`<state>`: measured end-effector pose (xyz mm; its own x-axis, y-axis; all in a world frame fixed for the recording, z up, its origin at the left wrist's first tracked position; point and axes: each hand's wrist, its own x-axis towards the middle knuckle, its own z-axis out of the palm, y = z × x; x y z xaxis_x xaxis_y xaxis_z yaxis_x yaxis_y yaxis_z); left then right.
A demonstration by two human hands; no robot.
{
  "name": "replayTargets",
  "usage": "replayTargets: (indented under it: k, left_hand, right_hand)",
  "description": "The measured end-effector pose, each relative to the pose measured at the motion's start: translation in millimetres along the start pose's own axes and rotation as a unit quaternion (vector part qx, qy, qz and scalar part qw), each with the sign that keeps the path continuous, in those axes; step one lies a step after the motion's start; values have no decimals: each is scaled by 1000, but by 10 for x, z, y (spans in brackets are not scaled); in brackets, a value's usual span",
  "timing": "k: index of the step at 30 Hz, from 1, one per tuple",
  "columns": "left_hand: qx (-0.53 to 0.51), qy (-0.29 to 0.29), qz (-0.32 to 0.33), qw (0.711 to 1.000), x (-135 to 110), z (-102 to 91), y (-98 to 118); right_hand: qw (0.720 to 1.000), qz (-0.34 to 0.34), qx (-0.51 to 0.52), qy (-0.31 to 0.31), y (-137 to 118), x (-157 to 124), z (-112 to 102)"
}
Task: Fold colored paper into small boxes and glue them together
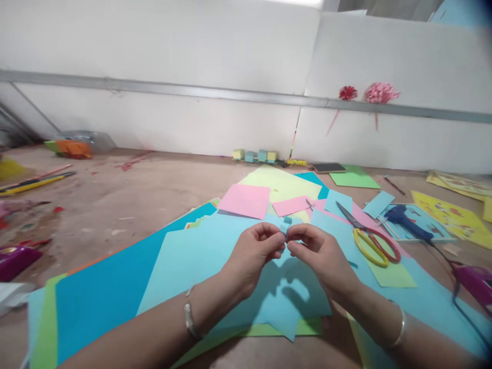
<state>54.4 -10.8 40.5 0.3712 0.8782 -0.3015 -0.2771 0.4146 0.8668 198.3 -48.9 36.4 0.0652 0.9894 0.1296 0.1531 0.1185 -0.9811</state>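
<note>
Above a light blue paper sheet [184, 261], my left hand [259, 251] and my right hand [317, 251] meet fingertip to fingertip. Both are closed in a pinch on a small folded blue paper piece [285, 224], whose top shows above the fingers; its lower part is hidden. Scissors [378, 246] with one yellow and one red handle loop lie beside my right hand, blades apart. A pink paper square [245, 200] and a pink paper strip [291, 206] rest on the sheets just beyond the hands.
A dark blue glue gun [409, 223] with its cord lies at the right, near a purple tape dispenser [476, 282]. Several small yellow and blue paper cubes [249, 156] stand by the white wall. Pencils [36, 182] lie far left. Pompom flowers [380, 93] hang on the rail.
</note>
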Motion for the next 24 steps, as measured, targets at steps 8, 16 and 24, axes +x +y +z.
replayTargets:
  k: [8,16,24]
  left_hand:
    - [-29,11,-14,999,36,-52,25]
    - [291,-8,200,935,137,-297,262]
    - [439,-31,312,842,264,-389,182]
  right_hand:
    - [999,-11,-18,35,39,164,62]
    - [929,-246,-276,-8,28,223,-65]
    - [847,-359,-391,-30,149,305,-85]
